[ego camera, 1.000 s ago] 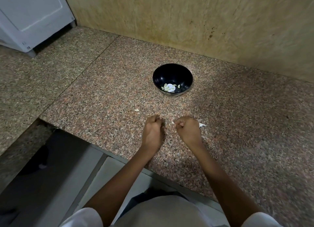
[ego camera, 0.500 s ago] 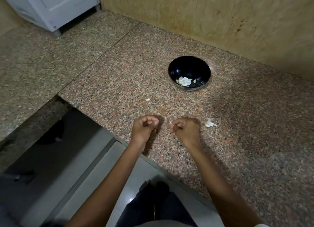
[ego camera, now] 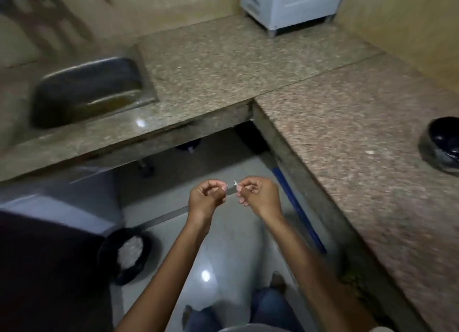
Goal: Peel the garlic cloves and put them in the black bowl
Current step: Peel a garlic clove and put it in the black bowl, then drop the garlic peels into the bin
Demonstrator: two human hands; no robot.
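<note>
Right hand [ego camera: 258, 195] pinches a white scrap [ego camera: 235, 183], peel or clove, too blurred to say. Left hand [ego camera: 206, 197] is curled, can't tell if holding anything. Both over the floor [ego camera: 223, 257]; black bowl [ego camera: 440, 145] well apart on tabletop [ego camera: 347, 133]. Best: drop skin only, keep clove pinched firmly.

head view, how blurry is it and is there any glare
Head view: motion blur smears the sink and the whole left side; the black bowl at the right edge is soft and cropped; the left hand and the right hand, pinching a white scrap, are fairly sharp; light glares off the floor and counter; dim overall.
</note>
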